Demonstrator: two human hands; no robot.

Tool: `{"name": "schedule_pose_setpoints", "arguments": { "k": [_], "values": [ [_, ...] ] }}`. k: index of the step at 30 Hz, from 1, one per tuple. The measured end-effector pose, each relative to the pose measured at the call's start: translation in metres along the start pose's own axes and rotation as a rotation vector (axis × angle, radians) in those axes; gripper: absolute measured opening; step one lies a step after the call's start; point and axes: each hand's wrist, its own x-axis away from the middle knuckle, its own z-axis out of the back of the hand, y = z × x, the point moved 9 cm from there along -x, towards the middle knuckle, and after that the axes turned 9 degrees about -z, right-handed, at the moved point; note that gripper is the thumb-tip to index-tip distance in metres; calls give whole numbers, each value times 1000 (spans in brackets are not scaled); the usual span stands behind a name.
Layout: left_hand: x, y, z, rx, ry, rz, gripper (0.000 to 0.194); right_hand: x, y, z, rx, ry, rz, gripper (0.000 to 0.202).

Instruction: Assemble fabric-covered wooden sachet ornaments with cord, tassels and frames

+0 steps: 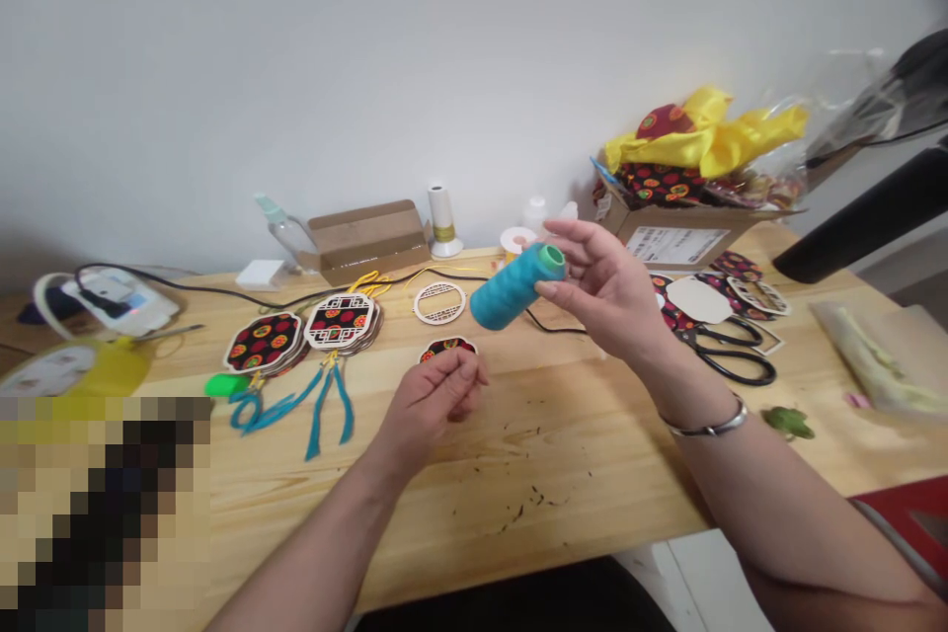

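A spool of teal thread [511, 289] is tilted above the table, its green core end held between the thumb and fingers of my right hand [596, 281]. My left hand [436, 390] is pinched closed over the table; what it holds, if anything, is too small to make out. Just behind its fingers lies a dark red patterned piece [448, 347], partly covered. Farther back is a round white lattice frame [439, 303]. To the left are two stacks of patterned ornaments [265, 343] with teal tassels [315, 415].
Black-handled scissors [737, 365] and a green leaf-like item [789, 422] lie at the right. Behind them stands a cardboard box [677, 239] with yellow fabric. An open brown box [366, 242] and a white thread cone [441, 222] stand by the wall. A black cable crosses the table.
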Motion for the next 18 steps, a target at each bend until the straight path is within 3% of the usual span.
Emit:
{"name": "schedule_pose_setpoints", "arguments": {
  "k": [6,11,15,18],
  "values": [
    [-2,9,20,123,275,-45,22,-7,25,1,307,-15,-21,53],
    [-3,11,29,125,354,-95,21,-6,30,-11,399,-60,-2,53],
    [0,13,33,27,384,-129,23,-7,31,-19,503,-64,14,51],
    [4,17,39,-241,432,-159,24,-8,31,-19,519,-64,33,51]
  ]
}}
